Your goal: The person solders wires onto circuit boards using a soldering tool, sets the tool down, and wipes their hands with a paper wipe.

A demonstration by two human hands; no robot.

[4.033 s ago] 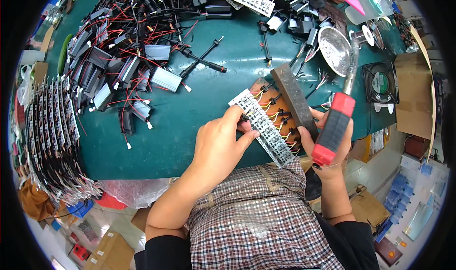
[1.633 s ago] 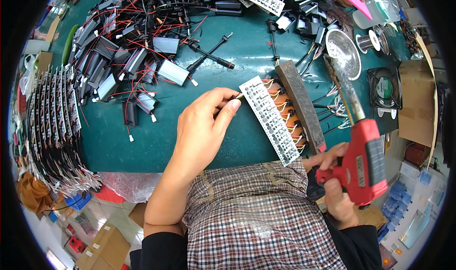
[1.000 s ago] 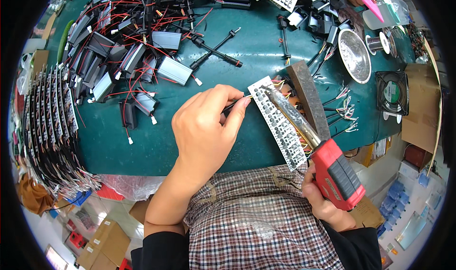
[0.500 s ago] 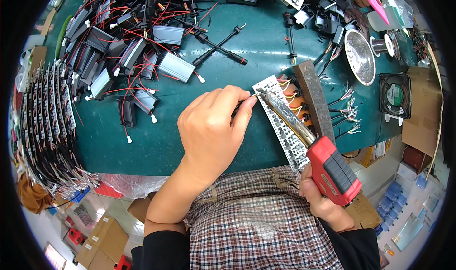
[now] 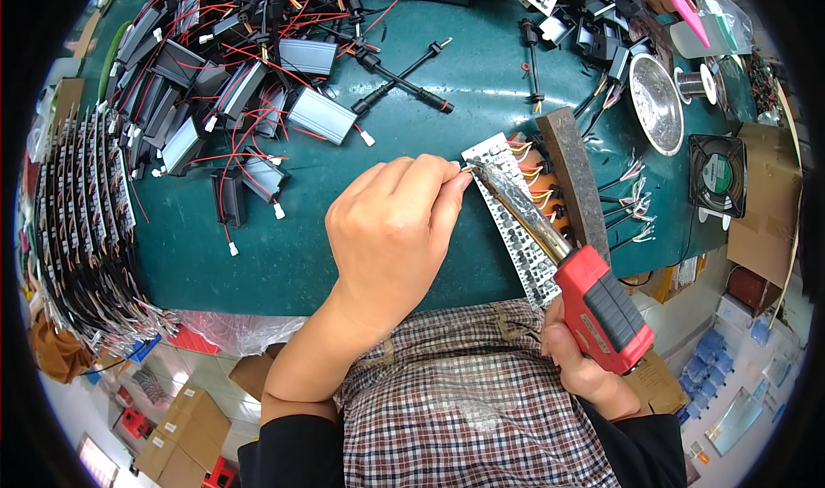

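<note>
My right hand (image 5: 580, 363) is wrapped around the grip of a red and black soldering gun (image 5: 601, 312). Its long metal barrel slants up and left across a white circuit board (image 5: 514, 217), and the tip is at the board's far left corner. Beside that tip, my left hand (image 5: 391, 226) is closed in a pinch, thumb against forefinger. A short bit of thin wire (image 5: 467, 170) shows at the fingertips, mostly hidden by them. Colored wires (image 5: 537, 179) run from the board's right side toward a dark bar (image 5: 574, 179).
Grey metal housings (image 5: 322, 116) with red leads are heaped at the far left, near crossed black cables (image 5: 404, 84). Strips of boards (image 5: 82, 222) hang over the left edge. A metal bowl (image 5: 656, 106), a solder spool (image 5: 694, 84) and a small fan (image 5: 717, 174) stand right.
The view has shifted slightly. My left fingers have closed in around the wire, which shows less now. The soldering gun stays nearly still, its tip at the same board corner.
</note>
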